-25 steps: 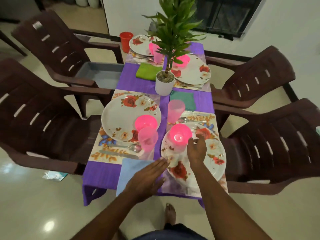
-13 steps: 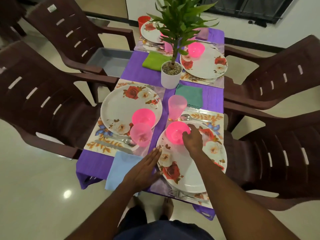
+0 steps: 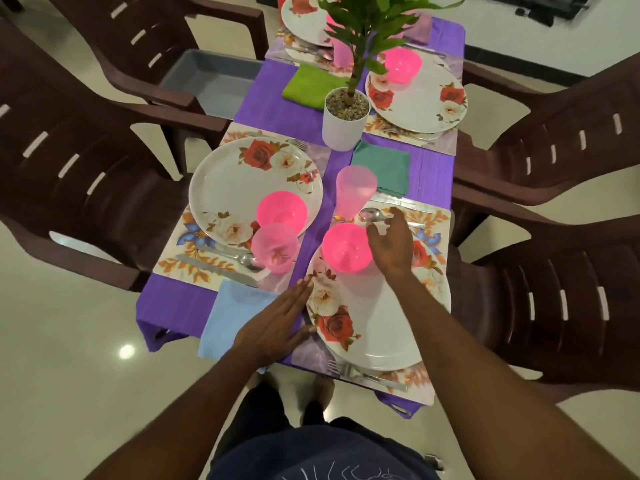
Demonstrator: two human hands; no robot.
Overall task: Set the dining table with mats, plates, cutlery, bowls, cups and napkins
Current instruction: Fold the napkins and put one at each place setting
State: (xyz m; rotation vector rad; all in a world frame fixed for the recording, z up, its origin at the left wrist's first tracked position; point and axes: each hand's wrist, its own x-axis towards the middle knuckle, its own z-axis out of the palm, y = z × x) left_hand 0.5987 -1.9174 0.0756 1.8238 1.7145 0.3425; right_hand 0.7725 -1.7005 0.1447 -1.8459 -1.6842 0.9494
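A purple-clothed table [image 3: 277, 112] holds several floral plates on mats. My left hand [image 3: 273, 323] lies flat with straight fingers on the light blue napkin [image 3: 228, 313], fingertips at the rim of the near right plate [image 3: 374, 327]. My right hand [image 3: 393, 244] hovers open just right of the pink bowl [image 3: 344, 247] on that plate, holding nothing, close to a spoon [image 3: 372, 214]. A pink cup [image 3: 355, 190] stands beyond the bowl. The near left plate [image 3: 242, 181] carries another pink bowl [image 3: 282, 211], with a pink cup [image 3: 273, 247] beside it.
A potted plant [image 3: 344, 123] stands mid-table, with a teal napkin [image 3: 384, 168] and a green napkin [image 3: 308, 84] nearby. A fork [image 3: 363, 374] lies at the near edge. Brown plastic chairs [image 3: 554, 289] flank both sides; a grey tray [image 3: 211, 77] sits on a left chair.
My right hand has let go of the pink bowl and opened, drifting to its right. My left hand stays flat on the blue napkin. The view has moved closer.
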